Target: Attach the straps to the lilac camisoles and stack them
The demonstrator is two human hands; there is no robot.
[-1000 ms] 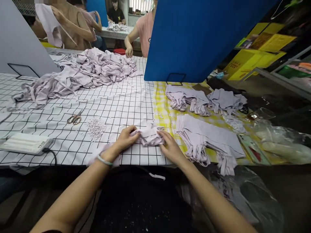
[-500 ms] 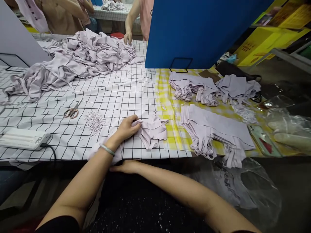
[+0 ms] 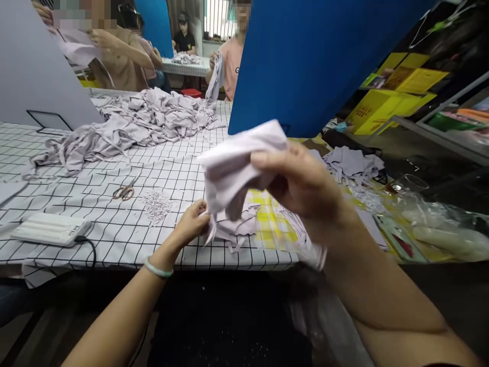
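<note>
My right hand [image 3: 301, 178], blurred by motion, is raised over the table and closed on a pale lilac fabric piece [image 3: 244, 153], thumb on top. The cloth hangs down toward my left hand [image 3: 193, 221], whose fingers are pinched on fabric near its lower end; whether it is the same piece is hard to see. Just right of my left hand, another lilac piece [image 3: 239, 232] lies crumpled on the checked cloth. To the left are scissors [image 3: 123, 192] and a small heap of clippings [image 3: 157, 204].
A big heap of lilac fabric [image 3: 153, 117] lies at the back left. A white power bank [image 3: 51, 229] with a cable sits at front left. A blue panel [image 3: 305, 66] stands at the back. On the right are more fabric pieces [image 3: 349, 160] and a phone [image 3: 399, 237]. Other people sit beyond.
My right hand has come up from below the table edge with a fabric piece in it. My left hand has moved slightly left. The view has tilted up.
</note>
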